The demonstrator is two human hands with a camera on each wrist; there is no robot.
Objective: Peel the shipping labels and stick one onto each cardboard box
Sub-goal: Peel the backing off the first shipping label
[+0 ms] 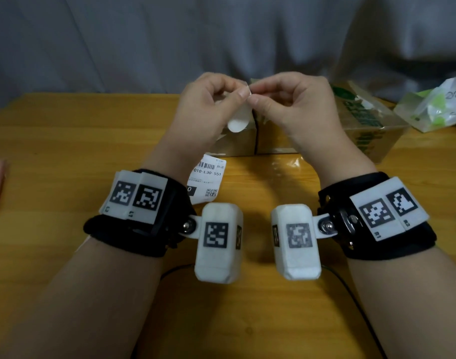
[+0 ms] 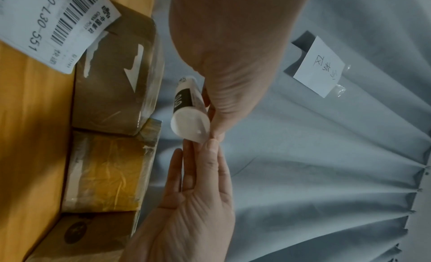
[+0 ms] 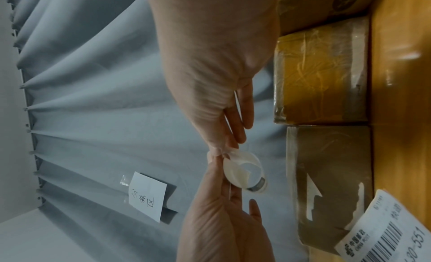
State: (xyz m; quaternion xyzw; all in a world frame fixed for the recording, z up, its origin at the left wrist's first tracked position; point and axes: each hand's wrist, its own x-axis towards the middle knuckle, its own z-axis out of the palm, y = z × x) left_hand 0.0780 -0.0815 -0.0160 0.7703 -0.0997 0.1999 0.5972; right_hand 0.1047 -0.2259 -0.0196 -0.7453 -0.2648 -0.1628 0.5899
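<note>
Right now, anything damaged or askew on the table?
Yes. The left cardboard box has torn white label remnants on its face. A loose shipping label lies crooked, one end propped on that box. The label pinched by both hands is curled up.

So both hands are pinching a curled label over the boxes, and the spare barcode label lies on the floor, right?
Not the floor. The spare barcode label lies on the table, as the head view shows. Both the left hand and right hand do pinch the curled label over the boxes.
</note>
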